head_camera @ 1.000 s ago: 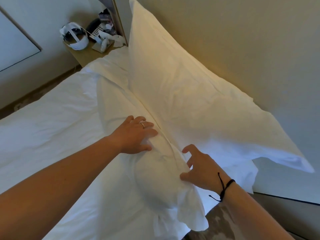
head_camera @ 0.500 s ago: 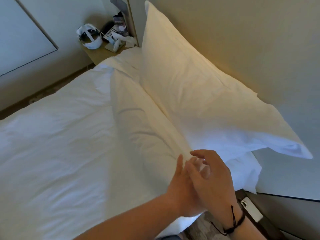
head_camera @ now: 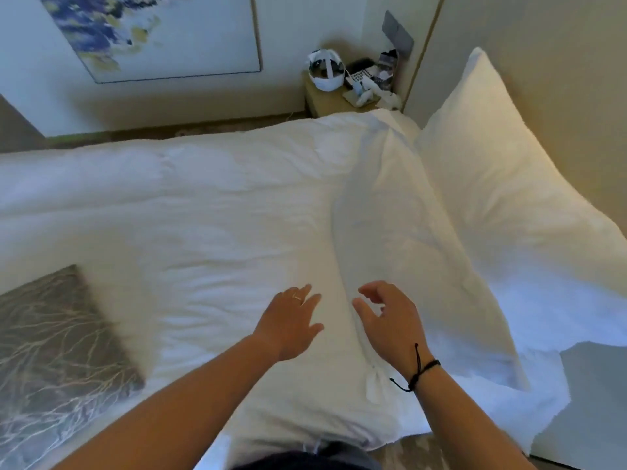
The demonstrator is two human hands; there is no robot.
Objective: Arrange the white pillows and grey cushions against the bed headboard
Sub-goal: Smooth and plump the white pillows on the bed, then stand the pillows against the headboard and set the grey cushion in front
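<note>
A large white pillow (head_camera: 502, 184) leans upright against the beige headboard (head_camera: 556, 76) on the right. A second white pillow (head_camera: 400, 245) lies in front of it, tilted against its base. A grey cushion (head_camera: 51, 351) with a pale branching pattern rests flat on the white duvet at the lower left. My left hand (head_camera: 291, 323) hovers over the duvet beside the near end of the second pillow, fingers spread, holding nothing. My right hand (head_camera: 386, 317) is over that pillow's near end, fingers curled apart and empty.
A bedside table (head_camera: 325, 101) beyond the bed carries a white headset, a phone and small items. A framed painting (head_camera: 163, 32) hangs on the far wall. The white duvet (head_camera: 190, 212) covers the bed. Floor shows past the far bed edge.
Both hands have let go of the front pillow and separated. The view has swung left, bringing the grey cushion and the painting into sight.
</note>
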